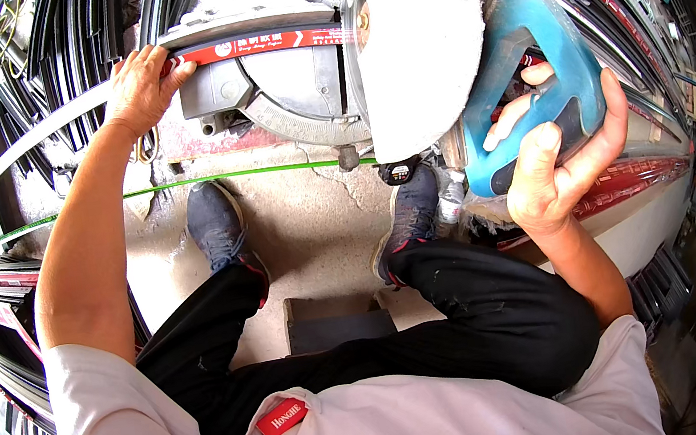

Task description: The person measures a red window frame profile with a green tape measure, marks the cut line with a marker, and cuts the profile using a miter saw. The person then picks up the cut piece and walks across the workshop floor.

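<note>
Red strip [202, 55] with white lettering [260, 42]

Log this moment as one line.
left hand: holding red-banded strip at grey saw base | right hand: around blue handle | strip: runs to white guard | green tape: stretched near shoes

Blk strips [75, 47] upper L; grn tape meas. [269, 170] extended L-R; red-wrapped bundle [634, 176] at R.

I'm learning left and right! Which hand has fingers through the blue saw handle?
The right hand: it hooks through the mitre saw's blue handle, whereas the left hand holds a red-labelled strip.
</note>
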`<state>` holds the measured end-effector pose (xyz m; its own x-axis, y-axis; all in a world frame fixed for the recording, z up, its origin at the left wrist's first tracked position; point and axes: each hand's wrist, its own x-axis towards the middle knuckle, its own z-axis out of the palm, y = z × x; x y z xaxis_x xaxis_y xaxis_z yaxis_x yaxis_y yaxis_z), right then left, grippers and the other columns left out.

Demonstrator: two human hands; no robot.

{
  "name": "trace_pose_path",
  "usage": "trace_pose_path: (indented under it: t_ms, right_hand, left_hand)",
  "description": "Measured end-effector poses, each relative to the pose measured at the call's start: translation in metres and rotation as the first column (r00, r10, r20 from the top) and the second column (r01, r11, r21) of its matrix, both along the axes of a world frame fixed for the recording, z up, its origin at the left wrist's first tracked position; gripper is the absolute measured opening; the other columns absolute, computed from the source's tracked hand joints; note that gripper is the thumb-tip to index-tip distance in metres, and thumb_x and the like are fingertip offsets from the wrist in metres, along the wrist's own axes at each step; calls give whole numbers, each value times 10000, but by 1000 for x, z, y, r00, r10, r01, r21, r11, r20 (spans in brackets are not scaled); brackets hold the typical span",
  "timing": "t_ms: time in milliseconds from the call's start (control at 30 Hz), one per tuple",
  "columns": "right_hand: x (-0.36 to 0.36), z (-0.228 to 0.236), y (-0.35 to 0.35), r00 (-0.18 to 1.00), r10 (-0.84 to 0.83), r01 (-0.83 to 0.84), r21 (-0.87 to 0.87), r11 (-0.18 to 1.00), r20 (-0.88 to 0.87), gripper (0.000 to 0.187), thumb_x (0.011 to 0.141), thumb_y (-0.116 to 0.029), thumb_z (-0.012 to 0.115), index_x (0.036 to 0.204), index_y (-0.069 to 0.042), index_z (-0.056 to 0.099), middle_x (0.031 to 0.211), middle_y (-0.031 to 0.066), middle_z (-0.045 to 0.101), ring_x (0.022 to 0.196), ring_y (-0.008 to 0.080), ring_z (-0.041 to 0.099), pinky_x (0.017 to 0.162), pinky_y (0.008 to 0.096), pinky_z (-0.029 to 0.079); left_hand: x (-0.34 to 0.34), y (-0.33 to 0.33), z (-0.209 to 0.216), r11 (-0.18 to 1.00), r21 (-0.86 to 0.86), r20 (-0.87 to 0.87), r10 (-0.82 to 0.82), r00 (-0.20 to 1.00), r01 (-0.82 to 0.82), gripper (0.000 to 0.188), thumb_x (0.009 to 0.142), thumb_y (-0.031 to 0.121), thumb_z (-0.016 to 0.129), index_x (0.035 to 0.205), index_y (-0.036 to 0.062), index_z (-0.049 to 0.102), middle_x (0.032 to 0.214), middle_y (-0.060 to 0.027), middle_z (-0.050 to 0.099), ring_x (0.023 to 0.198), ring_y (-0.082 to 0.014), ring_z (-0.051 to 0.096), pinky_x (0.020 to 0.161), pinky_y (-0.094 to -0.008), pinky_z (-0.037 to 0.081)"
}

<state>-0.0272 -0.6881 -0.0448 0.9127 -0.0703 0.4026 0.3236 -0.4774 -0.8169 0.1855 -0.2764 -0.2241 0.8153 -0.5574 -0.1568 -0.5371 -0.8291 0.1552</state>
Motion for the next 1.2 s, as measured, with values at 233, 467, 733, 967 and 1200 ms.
trace_pose_path:
  t_ms: [233,467,733,967,1200]
  right_hand:
    - [2,1,-1,1000,6,-6,64,998,2,711,1082,-122,531,1636,-63,91,1306,244,577,702,177,629,673,319,559]
    - [6,9,1,999,-31,35,83,996,-43,675,1111,-190,530,1634,-83,117,1269,216,573,725,174,606,645,335,566]
    - [8,14,3,998,-47,52,132,990,-41,689,1093,-132,535,1636,-75,114,1207,191,575,699,156,596,643,315,559]
    - [-1,5,2,997,-41,46,81,996,-73,653,1116,-199,517,1628,-119,119,1284,204,561,753,185,594,675,374,577]
    - [-2,-1,2,999,-20,24,130,991,-27,710,1072,-115,547,1636,-90,116,1217,187,570,726,166,612,673,331,574]
  left_hand:
    - [0,-2,1,1000,-3,-12,7,1000,-7,688,1024,723,489,1003,50,635,991,-123,621,1029,-327,603,1023,-476,423]
    - [2,-3,3,1000,22,-47,6,999,-5,720,1018,744,467,1009,44,637,999,-130,627,1053,-334,609,1032,-485,423]
    - [2,-3,0,1000,-9,-8,10,1000,-10,746,1007,767,461,1027,46,652,1003,-125,634,1068,-329,611,1031,-500,422]
    - [1,-4,2,999,19,-43,30,999,-30,756,998,779,469,990,47,657,968,-117,619,1036,-322,607,1038,-485,418]
    - [1,-5,2,999,30,-37,29,999,-28,777,995,795,449,1016,47,658,984,-119,623,1046,-320,607,1046,-483,416]
